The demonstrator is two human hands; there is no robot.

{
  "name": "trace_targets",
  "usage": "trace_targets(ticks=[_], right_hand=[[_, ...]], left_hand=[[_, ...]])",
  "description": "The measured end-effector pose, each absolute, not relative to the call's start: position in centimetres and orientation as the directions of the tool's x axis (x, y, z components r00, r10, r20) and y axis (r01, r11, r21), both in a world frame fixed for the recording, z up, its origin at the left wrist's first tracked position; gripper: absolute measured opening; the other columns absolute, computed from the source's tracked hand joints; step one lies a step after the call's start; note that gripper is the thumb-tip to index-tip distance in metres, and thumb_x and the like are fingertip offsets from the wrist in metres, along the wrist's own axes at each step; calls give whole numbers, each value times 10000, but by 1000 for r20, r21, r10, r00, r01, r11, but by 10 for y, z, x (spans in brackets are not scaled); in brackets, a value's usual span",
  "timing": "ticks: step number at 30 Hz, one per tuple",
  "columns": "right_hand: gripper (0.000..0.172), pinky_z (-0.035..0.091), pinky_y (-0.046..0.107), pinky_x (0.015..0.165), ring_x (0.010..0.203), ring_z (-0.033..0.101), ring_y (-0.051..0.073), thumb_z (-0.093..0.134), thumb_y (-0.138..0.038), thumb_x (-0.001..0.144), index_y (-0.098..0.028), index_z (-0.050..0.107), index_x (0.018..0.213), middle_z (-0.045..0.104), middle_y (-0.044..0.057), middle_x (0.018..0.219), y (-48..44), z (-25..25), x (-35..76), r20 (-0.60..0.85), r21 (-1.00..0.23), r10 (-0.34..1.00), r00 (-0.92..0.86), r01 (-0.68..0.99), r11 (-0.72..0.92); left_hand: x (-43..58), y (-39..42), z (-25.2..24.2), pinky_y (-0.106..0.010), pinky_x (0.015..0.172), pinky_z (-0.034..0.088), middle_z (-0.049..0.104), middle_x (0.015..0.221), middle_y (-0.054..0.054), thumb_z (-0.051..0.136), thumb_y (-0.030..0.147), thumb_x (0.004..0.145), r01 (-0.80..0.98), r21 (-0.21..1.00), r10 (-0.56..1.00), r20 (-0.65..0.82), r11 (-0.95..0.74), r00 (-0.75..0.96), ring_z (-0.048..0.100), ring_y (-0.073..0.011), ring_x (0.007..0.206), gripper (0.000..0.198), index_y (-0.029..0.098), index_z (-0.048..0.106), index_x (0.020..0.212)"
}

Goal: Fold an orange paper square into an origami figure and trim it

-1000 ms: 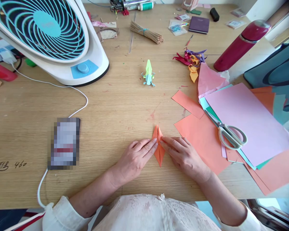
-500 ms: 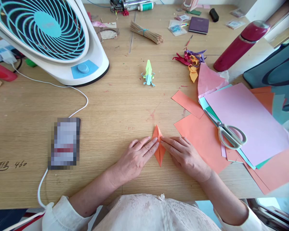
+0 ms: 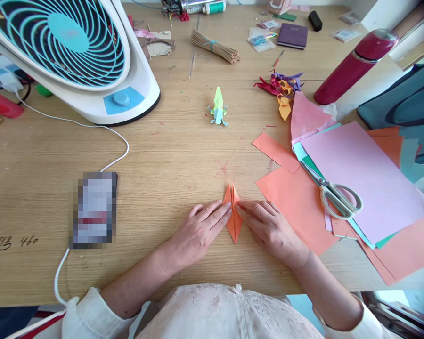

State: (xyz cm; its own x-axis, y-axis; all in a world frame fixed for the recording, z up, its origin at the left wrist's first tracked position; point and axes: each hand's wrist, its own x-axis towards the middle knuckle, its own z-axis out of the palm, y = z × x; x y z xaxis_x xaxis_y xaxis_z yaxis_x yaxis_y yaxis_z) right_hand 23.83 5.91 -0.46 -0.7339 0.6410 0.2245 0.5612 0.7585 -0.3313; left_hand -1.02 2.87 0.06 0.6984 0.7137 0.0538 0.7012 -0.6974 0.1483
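Observation:
A piece of folded orange origami paper (image 3: 236, 230), shaped like a narrow diamond, lies on the table in front of me. Its upper point is split into two flaps, with a gap between them. My left hand (image 3: 194, 235) rests its outstretched fingertips on the paper's left half, pressing it down. On the other side, my right hand (image 3: 273, 230) pinches the right edge, thumb tucked under the index finger. The fingers cover the middle of the paper. Farther up the table stands a small green and blue origami figure (image 3: 218, 110).
Orange sheets (image 3: 297, 202), a lilac sheet (image 3: 363, 174) and scissors (image 3: 341, 200) lie at right. Beyond them are a red thermos (image 3: 355, 68) and several folded paper figures (image 3: 284, 89). A fan (image 3: 127, 61) and a cabled phone (image 3: 95, 209) occupy the left.
The upper tip of the orange paper has parted into two flaps. My right fingers have shifted slightly right with the edge; my left hand has barely moved.

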Motion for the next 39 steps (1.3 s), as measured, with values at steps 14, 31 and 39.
trace_targets(ticks=[14,31,39], right_hand=[[480,511,472,920,1140,574,273,430,-63,972,-179,488,1434,610,131,1343,59,-8,241,243,-373,646,-724,545,751],[388,503,446,894,1089,578,259,474,-64,960,-135,554,1333,630,130,1304,60,-5,239,244,-382,656,-714,552,742],[396,510,454,882,1093,576,265,466,-67,967,-142,549,1348,632,134,1304,59,-4,238,243,-388,660,-711,552,738]], left_hand=[[0,25,4,-423,1024,338,415,1566,-44,347,245,1052,749,58,752,26,-659,659,369,-250,1404,433,178,431,1472],[3,21,0,-442,1035,354,328,1612,-20,373,451,1038,775,51,776,-6,-630,631,332,-252,1419,549,174,370,1512],[5,21,1,-442,1031,345,360,1597,-28,360,494,1032,781,67,783,1,-620,622,344,-257,1406,565,182,397,1500]])
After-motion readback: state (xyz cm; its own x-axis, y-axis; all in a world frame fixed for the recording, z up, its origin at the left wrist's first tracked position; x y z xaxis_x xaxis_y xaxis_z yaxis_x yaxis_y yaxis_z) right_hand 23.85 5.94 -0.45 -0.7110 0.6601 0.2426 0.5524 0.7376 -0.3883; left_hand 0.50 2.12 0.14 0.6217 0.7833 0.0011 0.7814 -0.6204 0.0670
